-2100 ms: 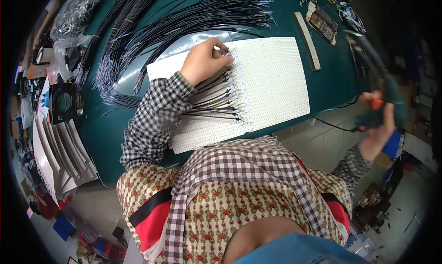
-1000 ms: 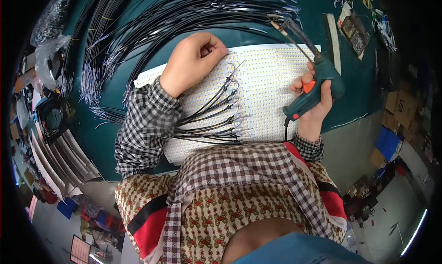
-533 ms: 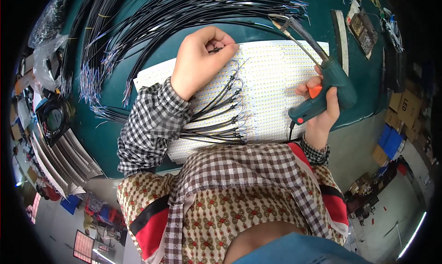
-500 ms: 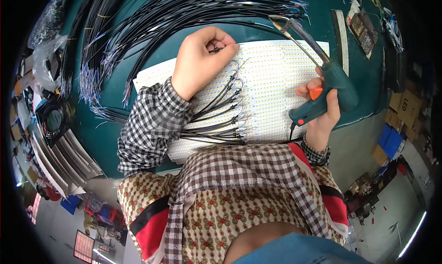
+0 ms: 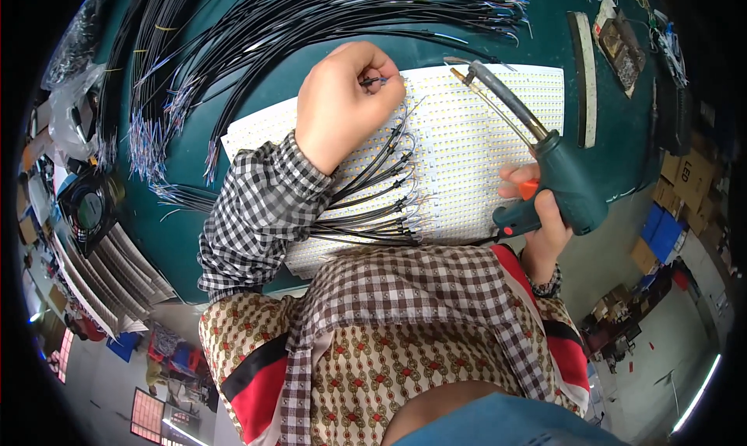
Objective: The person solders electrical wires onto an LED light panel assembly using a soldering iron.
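Observation:
A white sheet of LED boards (image 5: 459, 150) dotted with rows of small yellow chips lies before me. My left hand (image 5: 350, 100) pinches the end of a short black cable (image 5: 372, 81) over the sheet's upper part; thin coloured wires show at its tip. Several black cables (image 5: 373, 173) are fixed in a column down the middle of the sheet, passing under my left forearm. My right hand (image 5: 545, 212) grips a dark green soldering gun (image 5: 572, 181) with an orange trigger. Its metal tip (image 5: 461, 74) hangs over the sheet's upper edge, apart from the cable end in my left hand.
Bundles of black cables (image 5: 311, 18) with stripped coloured ends spread over the green table (image 5: 257, 119) at the far left and back. A pale strip (image 5: 582, 80) and a solder-stained tray (image 5: 618, 49) lie at the far right. Stacked white boards (image 5: 109, 275) stand at the left.
My right hand has lowered the soldering gun toward me, and its tip has come down from the cable bundle to the sheet's upper edge. My left hand stays nearly in place.

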Action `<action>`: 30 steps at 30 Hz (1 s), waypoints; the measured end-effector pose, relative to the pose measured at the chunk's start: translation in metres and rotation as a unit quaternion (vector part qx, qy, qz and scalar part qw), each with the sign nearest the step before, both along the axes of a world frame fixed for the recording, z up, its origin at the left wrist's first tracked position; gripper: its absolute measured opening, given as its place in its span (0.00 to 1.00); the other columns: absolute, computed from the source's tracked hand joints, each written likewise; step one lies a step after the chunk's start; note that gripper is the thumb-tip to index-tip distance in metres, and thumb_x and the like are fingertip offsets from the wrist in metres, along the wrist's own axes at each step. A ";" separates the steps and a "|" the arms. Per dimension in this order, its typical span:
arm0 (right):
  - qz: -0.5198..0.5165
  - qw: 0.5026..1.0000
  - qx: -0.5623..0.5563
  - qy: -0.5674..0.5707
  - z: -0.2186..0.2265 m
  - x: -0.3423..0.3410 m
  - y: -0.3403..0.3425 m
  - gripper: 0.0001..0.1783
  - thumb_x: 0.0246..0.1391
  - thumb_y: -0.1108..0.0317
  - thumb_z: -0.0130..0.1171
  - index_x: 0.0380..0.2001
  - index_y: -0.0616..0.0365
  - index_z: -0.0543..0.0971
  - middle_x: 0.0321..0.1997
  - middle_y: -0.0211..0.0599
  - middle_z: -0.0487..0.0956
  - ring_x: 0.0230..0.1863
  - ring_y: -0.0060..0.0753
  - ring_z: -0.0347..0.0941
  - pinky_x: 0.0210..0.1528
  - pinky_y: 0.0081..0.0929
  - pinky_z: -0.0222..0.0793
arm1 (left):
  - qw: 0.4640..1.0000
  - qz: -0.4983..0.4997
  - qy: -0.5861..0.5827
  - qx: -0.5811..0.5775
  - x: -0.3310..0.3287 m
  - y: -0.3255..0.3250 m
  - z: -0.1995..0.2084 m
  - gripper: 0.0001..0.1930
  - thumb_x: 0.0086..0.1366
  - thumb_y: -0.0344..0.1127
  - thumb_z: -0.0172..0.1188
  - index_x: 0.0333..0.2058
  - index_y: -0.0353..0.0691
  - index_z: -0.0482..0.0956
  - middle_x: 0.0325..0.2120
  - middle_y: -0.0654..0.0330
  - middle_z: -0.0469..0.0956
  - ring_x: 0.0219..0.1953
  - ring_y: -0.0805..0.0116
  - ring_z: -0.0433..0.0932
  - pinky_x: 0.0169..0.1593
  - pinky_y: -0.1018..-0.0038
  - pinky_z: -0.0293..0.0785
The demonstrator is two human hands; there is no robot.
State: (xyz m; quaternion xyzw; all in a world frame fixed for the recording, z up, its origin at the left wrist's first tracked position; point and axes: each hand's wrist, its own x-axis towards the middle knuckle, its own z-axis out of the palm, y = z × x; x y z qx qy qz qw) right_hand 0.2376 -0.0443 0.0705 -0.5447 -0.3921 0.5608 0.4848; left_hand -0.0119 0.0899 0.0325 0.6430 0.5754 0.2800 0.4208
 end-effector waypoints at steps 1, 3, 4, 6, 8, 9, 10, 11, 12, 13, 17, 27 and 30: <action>0.005 1.000 -0.009 -0.006 0.001 -0.001 0.000 0.30 0.64 0.56 0.53 0.58 0.72 0.67 0.44 0.46 0.78 0.49 0.48 0.77 0.44 0.36 0.81 | 1.000 0.000 0.000 -0.001 -0.001 0.000 -0.001 0.05 0.50 0.31 0.64 0.26 0.37 0.80 0.21 0.61 0.77 0.22 0.73 0.74 0.29 0.76 0.71; 0.010 1.000 -0.020 -0.013 0.003 -0.002 -0.002 0.29 0.63 0.56 0.54 0.57 0.71 0.68 0.44 0.46 0.78 0.48 0.47 0.77 0.44 0.35 0.81 | 0.998 0.001 -0.054 -0.030 -0.002 0.002 -0.004 0.05 0.50 0.30 0.64 0.26 0.37 0.80 0.22 0.62 0.76 0.22 0.74 0.74 0.29 0.77 0.70; 0.005 1.000 -0.028 -0.008 0.003 -0.003 -0.004 0.29 0.63 0.56 0.54 0.56 0.70 0.69 0.44 0.46 0.78 0.48 0.47 0.77 0.44 0.35 0.80 | 0.998 0.000 -0.054 -0.031 -0.002 0.001 -0.002 0.05 0.50 0.30 0.64 0.26 0.37 0.80 0.22 0.62 0.76 0.22 0.74 0.74 0.29 0.77 0.70; 0.000 0.999 -0.038 -0.003 0.004 -0.003 -0.005 0.28 0.62 0.56 0.55 0.55 0.70 0.70 0.44 0.46 0.78 0.48 0.47 0.77 0.44 0.35 0.80 | 0.998 -0.027 -0.042 -0.043 -0.003 -0.001 0.003 0.04 0.58 0.27 0.65 0.30 0.33 0.79 0.24 0.71 0.76 0.26 0.87 0.68 0.31 0.87 0.66; 0.018 0.999 -0.045 -0.011 0.006 -0.003 -0.005 0.27 0.62 0.55 0.56 0.53 0.70 0.71 0.44 0.46 0.78 0.48 0.46 0.77 0.44 0.35 0.80 | 0.998 -0.030 -0.034 -0.040 -0.004 -0.001 0.001 0.04 0.58 0.27 0.64 0.30 0.33 0.79 0.24 0.70 0.76 0.26 0.87 0.69 0.31 0.87 0.66; 0.018 0.999 -0.047 -0.011 0.008 -0.003 -0.004 0.27 0.62 0.55 0.56 0.53 0.70 0.71 0.44 0.46 0.78 0.48 0.46 0.77 0.44 0.35 0.80 | 0.998 -0.035 -0.025 -0.036 -0.004 -0.001 0.000 0.04 0.58 0.27 0.64 0.30 0.33 0.79 0.24 0.70 0.76 0.26 0.87 0.69 0.31 0.87 0.67; 0.021 0.998 -0.056 -0.017 0.010 -0.004 -0.004 0.26 0.61 0.55 0.56 0.51 0.69 0.73 0.44 0.46 0.78 0.48 0.46 0.77 0.45 0.35 0.79 | 0.998 -0.035 -0.026 -0.037 -0.003 -0.001 0.000 0.04 0.58 0.27 0.64 0.30 0.33 0.79 0.24 0.70 0.76 0.26 0.87 0.69 0.31 0.87 0.67; 0.024 0.997 -0.066 -0.022 0.011 -0.005 -0.004 0.25 0.61 0.55 0.57 0.50 0.69 0.74 0.44 0.46 0.78 0.48 0.45 0.77 0.45 0.34 0.79 | 0.999 -0.025 -0.019 -0.028 -0.002 -0.001 0.000 0.04 0.54 0.28 0.64 0.27 0.36 0.79 0.23 0.66 0.75 0.24 0.79 0.71 0.30 0.81 0.68; 0.024 0.997 -0.067 -0.023 0.013 -0.006 -0.004 0.25 0.61 0.55 0.57 0.50 0.69 0.74 0.44 0.46 0.78 0.48 0.45 0.77 0.45 0.34 0.79 | 1.000 -0.015 -0.013 -0.018 -0.001 -0.001 0.000 0.04 0.50 0.30 0.64 0.25 0.38 0.79 0.22 0.62 0.75 0.21 0.72 0.73 0.28 0.76 0.70; 0.022 0.997 -0.075 -0.026 0.014 -0.007 -0.004 0.24 0.60 0.55 0.58 0.48 0.69 0.75 0.43 0.46 0.78 0.48 0.44 0.77 0.46 0.34 0.78 | 1.000 -0.015 -0.014 -0.019 0.000 -0.001 0.000 0.04 0.50 0.30 0.64 0.25 0.38 0.79 0.22 0.62 0.75 0.21 0.72 0.73 0.28 0.76 0.70; 0.030 0.993 -0.107 -0.040 0.024 -0.013 -0.001 0.22 0.59 0.57 0.60 0.44 0.68 0.76 0.41 0.45 0.78 0.44 0.40 0.77 0.48 0.35 0.76 | 1.000 -0.006 -0.004 -0.012 0.001 -0.002 0.001 0.04 0.50 0.30 0.64 0.24 0.39 0.79 0.22 0.62 0.75 0.21 0.71 0.73 0.28 0.74 0.71; 0.046 0.994 -0.082 -0.050 0.019 -0.013 -0.002 0.19 0.59 0.58 0.61 0.40 0.68 0.75 0.36 0.45 0.78 0.39 0.38 0.76 0.46 0.37 0.73 | 1.000 0.011 -0.013 -0.008 0.003 -0.004 0.000 0.04 0.49 0.30 0.64 0.24 0.39 0.79 0.22 0.62 0.77 0.23 0.70 0.76 0.31 0.74 0.73; 0.049 0.995 -0.075 -0.047 0.016 -0.013 -0.003 0.19 0.59 0.59 0.60 0.39 0.67 0.76 0.35 0.45 0.78 0.38 0.38 0.76 0.45 0.37 0.73 | 1.000 0.012 -0.003 -0.002 0.004 -0.004 0.000 0.04 0.50 0.30 0.64 0.25 0.39 0.79 0.22 0.62 0.76 0.23 0.69 0.75 0.30 0.73 0.73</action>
